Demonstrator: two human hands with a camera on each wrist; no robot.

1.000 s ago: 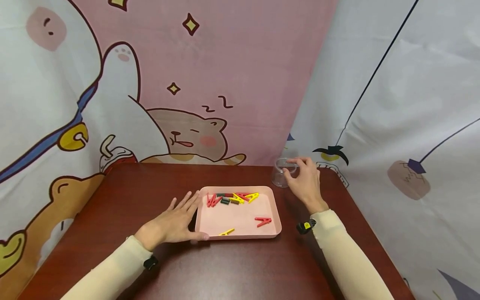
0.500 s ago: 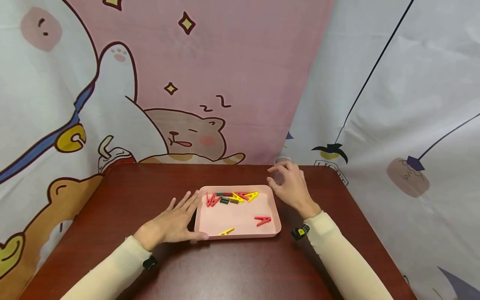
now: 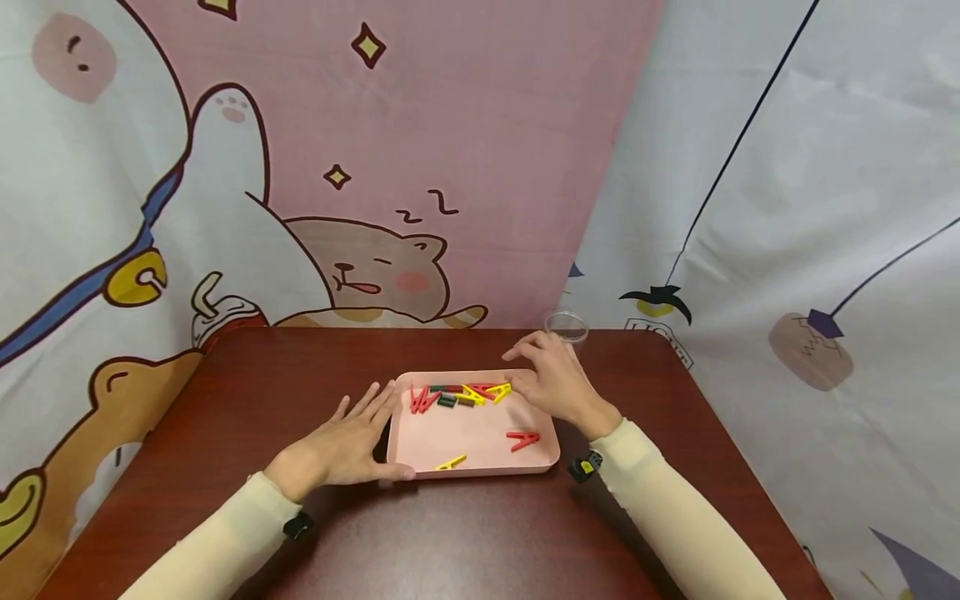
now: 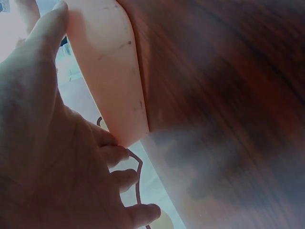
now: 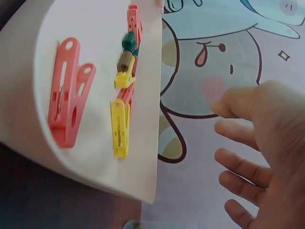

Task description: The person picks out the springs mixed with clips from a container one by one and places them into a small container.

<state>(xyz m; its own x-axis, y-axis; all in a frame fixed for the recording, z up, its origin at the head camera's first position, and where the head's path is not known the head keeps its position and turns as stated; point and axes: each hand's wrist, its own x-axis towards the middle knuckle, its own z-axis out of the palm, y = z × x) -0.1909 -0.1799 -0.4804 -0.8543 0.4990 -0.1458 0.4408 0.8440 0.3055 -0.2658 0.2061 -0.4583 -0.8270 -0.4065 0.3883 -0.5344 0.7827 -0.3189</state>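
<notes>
A pink tray (image 3: 461, 433) lies on the table. My left hand (image 3: 341, 446) rests against its left side, thumb at the near corner and fingers spread at the far one. My right hand (image 3: 555, 387) hovers over the tray's far right corner, fingers loosely bent and holding nothing. Inside the tray, a red clothespin (image 3: 522, 440) lies at the right and a yellow clothespin (image 3: 451, 462) by the near edge. Red clothespins (image 3: 422, 402), a yellow clothespin (image 5: 120, 129) and small dark ribbed pieces (image 3: 446, 401) are grouped along the far side.
Behind my right hand stands a clear plastic cup (image 3: 567, 327), its lower part mostly hidden by the hand. The dark reddish wooden table (image 3: 465, 542) extends around the tray. A printed cartoon cloth (image 3: 465, 125) hangs behind the table and along the right side.
My right hand has moved left and toward me, from the clear cup to above the tray's far right corner. My left hand stays at the tray; the clothespins have not moved in it.
</notes>
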